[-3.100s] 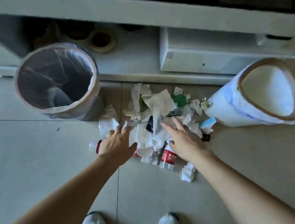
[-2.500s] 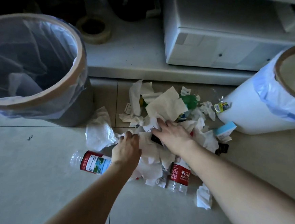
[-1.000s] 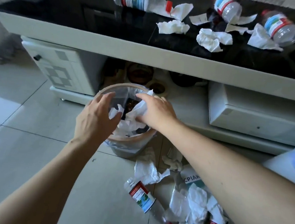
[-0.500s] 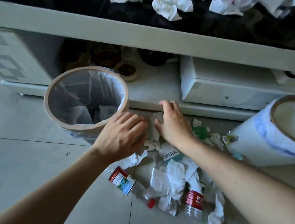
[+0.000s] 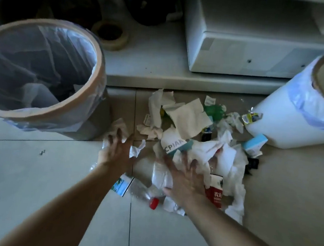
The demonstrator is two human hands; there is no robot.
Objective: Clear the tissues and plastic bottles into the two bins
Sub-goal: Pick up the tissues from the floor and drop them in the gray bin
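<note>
A heap of white tissues (image 5: 194,117) lies on the tiled floor between two lined bins. The grey bin (image 5: 90,90) stands at the left with tissues inside; the white bin (image 5: 285,121) stands at the right. My left hand (image 5: 116,150) reaches with spread fingers over a crumpled tissue (image 5: 118,128) by the grey bin. My right hand (image 5: 185,179) lies with spread fingers on tissues in the heap's middle. A clear bottle with a red cap (image 5: 142,193) lies under my forearms. A red-labelled bottle (image 5: 215,191) lies right of my right hand.
A low white cabinet shelf (image 5: 153,71) runs behind the heap, bearing a white box (image 5: 240,51) and a tape roll (image 5: 111,35). A green bottle (image 5: 213,110), a blue-white carton (image 5: 254,143) and small wrappers lie among the tissues. Bare tiles spread in front.
After both hands dropped tissues into the grey bin, they have come back down to the heap. The view has tilted down and closer; both hands now spread over tissues.
</note>
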